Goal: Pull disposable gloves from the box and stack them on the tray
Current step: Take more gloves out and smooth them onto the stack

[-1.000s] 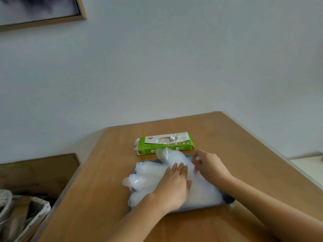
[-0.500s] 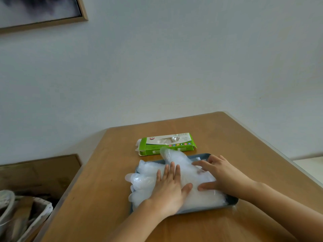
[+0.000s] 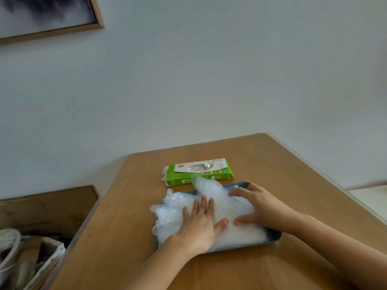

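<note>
Wooden table against a plain pale wall, seen from where the person stands. On it, near the front edge, sits a dark tray with a heap of clear gloves piled across it. The heap covers nearly all of the tray; only the far right corner and the near right rim show. Glove fingers spill over the tray's left edge onto the wood, and one puffed-up finger of plastic rises from the far side of the heap, in front of the box.

Both hands are down on the heap. The left hand lies flat on its near left part, fingers straight and close together, pointing away, thumb out to the right; it presses and grips nothing. The right hand rests on the right part, fingers spread and laid out flat toward the left, thumb low and almost meeting the left thumb; it too holds nothing.

Just beyond the tray lies the green and white box, flat on the table, with a bit of clear plastic poking from its left end.

Off the table's left side, lower down, stand a wooden panel and a pale basket of blurred clutter. High on the wall at the left hangs a framed picture.
</note>
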### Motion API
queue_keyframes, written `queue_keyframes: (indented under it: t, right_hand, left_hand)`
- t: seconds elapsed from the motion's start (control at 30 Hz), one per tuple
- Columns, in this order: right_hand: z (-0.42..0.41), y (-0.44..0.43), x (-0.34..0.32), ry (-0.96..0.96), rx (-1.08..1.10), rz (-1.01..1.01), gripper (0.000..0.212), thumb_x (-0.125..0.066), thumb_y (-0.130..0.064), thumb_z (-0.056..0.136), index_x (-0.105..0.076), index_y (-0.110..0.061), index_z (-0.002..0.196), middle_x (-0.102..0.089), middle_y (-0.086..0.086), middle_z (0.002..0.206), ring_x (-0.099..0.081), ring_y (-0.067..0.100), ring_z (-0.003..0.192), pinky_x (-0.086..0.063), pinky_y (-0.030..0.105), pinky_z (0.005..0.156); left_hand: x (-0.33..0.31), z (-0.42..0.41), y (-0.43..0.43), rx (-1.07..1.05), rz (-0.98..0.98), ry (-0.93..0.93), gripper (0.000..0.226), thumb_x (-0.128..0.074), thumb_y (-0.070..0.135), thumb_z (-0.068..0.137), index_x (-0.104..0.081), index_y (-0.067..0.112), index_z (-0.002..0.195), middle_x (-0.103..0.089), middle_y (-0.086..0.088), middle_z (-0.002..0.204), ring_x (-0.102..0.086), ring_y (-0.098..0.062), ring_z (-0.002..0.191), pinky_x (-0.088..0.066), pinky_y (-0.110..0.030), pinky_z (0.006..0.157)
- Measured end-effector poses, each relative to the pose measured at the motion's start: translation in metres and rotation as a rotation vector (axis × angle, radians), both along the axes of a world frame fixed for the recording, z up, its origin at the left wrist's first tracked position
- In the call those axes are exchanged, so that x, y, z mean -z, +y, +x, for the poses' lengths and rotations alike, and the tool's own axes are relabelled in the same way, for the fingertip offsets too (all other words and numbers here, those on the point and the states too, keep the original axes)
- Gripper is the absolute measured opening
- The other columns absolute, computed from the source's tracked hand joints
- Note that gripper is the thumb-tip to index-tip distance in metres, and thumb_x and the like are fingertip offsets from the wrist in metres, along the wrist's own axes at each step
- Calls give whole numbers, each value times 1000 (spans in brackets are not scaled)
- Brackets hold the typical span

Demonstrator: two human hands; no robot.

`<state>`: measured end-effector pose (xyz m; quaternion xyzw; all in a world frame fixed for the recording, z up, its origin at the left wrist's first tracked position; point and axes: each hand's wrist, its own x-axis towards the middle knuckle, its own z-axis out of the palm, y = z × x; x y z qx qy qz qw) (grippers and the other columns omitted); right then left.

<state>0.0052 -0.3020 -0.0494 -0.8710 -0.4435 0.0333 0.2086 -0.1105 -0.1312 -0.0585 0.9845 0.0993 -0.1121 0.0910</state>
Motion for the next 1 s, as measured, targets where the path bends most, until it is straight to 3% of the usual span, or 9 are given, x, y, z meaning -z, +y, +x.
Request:
queue_keyframes:
  t: [0.13, 0.3, 0.4, 0.53, 0.7, 0.77, 0.83, 0.93, 1.0]
  right_hand:
    - [-2, -3, -2, -33, -23, -45, 66, -64, -64, 75, -39, -43, 132, -41, -17, 110, -42, 8, 107, -36, 17, 92]
    - [-4, -4, -9, -64, -38, -17, 50, -67, -57, 77, -46, -47, 121, -44, -31, 92, -40, -1, 93, -33, 12, 81]
    - [-4, -5, -11, 9, -19, 35, 40, -72, -52, 75, -48, -49, 108, -55, -26, 87, -47, -5, 86, -33, 8, 74]
    - [-4, -5, -12, 121, 102, 115, 28, -69, -42, 82, -58, -36, 107, -57, -16, 72, -53, -1, 68, -38, 10, 59]
    - [-5, -1, -9, 108, 238, 113, 22, -58, -30, 92, -58, -26, 114, -56, -13, 67, -52, 2, 59, -36, 13, 53]
    - [-10, -1, -10, -116, 281, 179, 23, -58, -29, 93, -58, -22, 114, -55, -14, 78, -56, 8, 73, -36, 14, 63]
    - [-21, 4, -10, -321, 163, 266, 24, -61, -25, 91, -61, -19, 114, -58, -9, 96, -60, 16, 90, -36, 18, 74]
    - [-38, 13, -1, -137, -89, 74, 40, -46, -28, 99, -44, -24, 139, -47, -7, 139, -47, 11, 126, -33, 19, 100]
    - [-37, 11, 8, 20, -178, -177, 52, -33, -38, 103, -20, -27, 151, -17, -6, 159, -16, 10, 145, -10, 21, 116]
  left_hand:
    - [0, 1, -1, 16, 41, -28, 79, -12, 64, 94, 12, 17, 153, 20, -3, 159, 19, -19, 146, 14, -45, 116]
    - [-10, 2, -7, 91, 22, -103, 111, 10, 77, 59, 11, 18, 153, 22, 1, 158, 22, -13, 145, 19, -36, 113]
    - [-12, 4, -7, 130, 38, -94, 108, 8, 77, 63, 9, 17, 153, 19, 1, 159, 21, -12, 145, 18, -36, 114]
    - [-9, 8, -1, 119, 31, -55, 81, -17, 66, 93, 9, 16, 153, 17, 1, 160, 18, -12, 146, 14, -41, 118]
    - [1, 7, 5, 38, -17, 1, 80, -20, 67, 93, 9, 23, 153, 17, 3, 160, 18, -19, 147, 12, -55, 115]
    - [4, 9, 4, 22, 13, 0, 81, -19, 69, 92, 10, 23, 153, 18, 3, 160, 18, -21, 146, 11, -58, 114]
    - [7, 11, 4, 9, 41, -4, 81, -18, 69, 92, 11, 23, 153, 20, 4, 159, 19, -21, 146, 10, -59, 113]
    - [9, 13, 3, 16, 40, -1, 78, -15, 66, 94, 14, 22, 152, 22, 3, 159, 21, -21, 146, 12, -59, 113]
    - [8, 9, 6, 39, 32, -5, 76, -15, 63, 96, 14, 21, 152, 22, 2, 159, 21, -19, 145, 12, -55, 115]
